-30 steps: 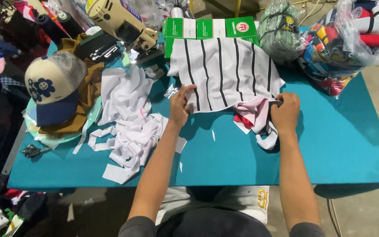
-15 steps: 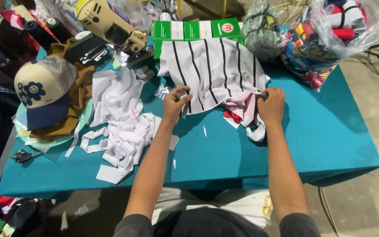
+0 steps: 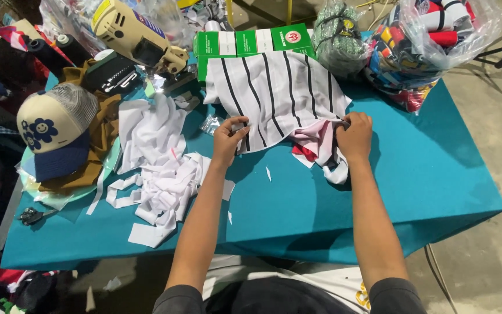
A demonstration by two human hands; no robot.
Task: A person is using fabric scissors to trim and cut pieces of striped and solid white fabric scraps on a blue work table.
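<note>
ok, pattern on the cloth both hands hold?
White with thin black stripes: the striped cloth, pinched by left hand and right hand; head view.

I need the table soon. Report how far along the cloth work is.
Done: a heap of cut white fabric strips lies on the teal table.
In hand: the left hand and right hand pinch the near edge of the black-striped white fabric, pink cloth beneath it.
Left: the striped piece looks uncut; the electric cutter sits untouched.

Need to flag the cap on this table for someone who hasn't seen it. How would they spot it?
Start at the teal table and go to its left end. There, on a brown garment, lies the cap: cream front with blue flowers, mesh back, navy brim, the only headwear among white fabric scraps.
</note>
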